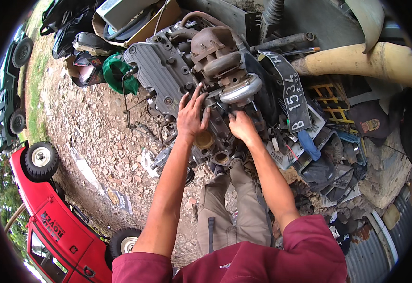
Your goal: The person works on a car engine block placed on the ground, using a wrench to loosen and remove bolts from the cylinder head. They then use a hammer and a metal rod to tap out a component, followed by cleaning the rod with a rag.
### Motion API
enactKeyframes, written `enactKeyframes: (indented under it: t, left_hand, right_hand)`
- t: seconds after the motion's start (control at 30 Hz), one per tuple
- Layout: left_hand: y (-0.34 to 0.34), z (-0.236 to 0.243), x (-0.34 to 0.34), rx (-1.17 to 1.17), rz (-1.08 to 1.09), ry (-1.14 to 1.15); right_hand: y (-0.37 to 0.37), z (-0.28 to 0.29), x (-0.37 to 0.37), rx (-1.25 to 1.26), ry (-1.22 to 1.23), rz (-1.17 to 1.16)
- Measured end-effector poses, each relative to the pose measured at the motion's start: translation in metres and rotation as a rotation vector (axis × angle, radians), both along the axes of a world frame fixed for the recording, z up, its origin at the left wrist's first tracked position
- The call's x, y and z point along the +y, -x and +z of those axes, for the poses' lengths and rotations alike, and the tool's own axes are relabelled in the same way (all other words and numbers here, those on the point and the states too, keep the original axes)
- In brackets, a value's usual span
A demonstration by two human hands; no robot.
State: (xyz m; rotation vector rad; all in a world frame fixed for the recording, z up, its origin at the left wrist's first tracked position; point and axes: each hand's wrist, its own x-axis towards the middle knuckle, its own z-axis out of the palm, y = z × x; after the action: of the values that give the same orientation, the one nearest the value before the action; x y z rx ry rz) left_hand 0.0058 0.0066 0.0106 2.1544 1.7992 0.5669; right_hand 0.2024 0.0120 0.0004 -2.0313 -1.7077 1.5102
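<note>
An engine (224,121) stands in front of me, with a grey ribbed valve cover (155,70) on its left side. On its right is a turbocharger with a rusty brown housing (211,45) and a silver rounded housing (241,89). My left hand (192,115) rests on the engine beside the cover's near right corner, its fingers spread and holding nothing. Just below the silver housing, my right hand (242,126) is closed, thumb and forefinger together. A thin dark piece seems to lie at its fingertips; its kind is too small to tell.
Stony ground (92,118) spreads to the left, where a red vehicle (64,221) and a dark green one (0,106) are parked. A green bag (120,74) lies beside the engine. To the right are a black number plate (288,89), a thick bamboo pole (361,60) and a blue cloth (308,144).
</note>
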Motion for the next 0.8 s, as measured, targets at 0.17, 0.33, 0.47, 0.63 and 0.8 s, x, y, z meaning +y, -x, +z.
enactKeyframes:
  t: [0.17, 0.33, 0.47, 0.63, 0.8]
  left_hand:
    - [-0.001, -0.002, -0.001, -0.010, 0.003, 0.009]
    - [-0.003, -0.001, 0.001, -0.012, -0.001, 0.003]
    - [-0.001, -0.001, 0.000, -0.025, -0.004, -0.005]
    - [-0.001, -0.002, 0.000, -0.022, -0.009, 0.000]
    - [-0.002, -0.002, 0.000, -0.011, -0.009, 0.012]
  right_hand:
    - [-0.029, -0.040, -0.017, 0.126, -0.133, -0.077]
    - [-0.041, -0.099, -0.043, 0.296, -0.134, -0.054]
    - [-0.040, -0.114, -0.043, 0.380, -0.057, -0.005]
    - [-0.045, -0.109, -0.041, 0.502, -0.228, 0.100]
    - [-0.048, -0.116, -0.041, 0.539, -0.252, 0.109]
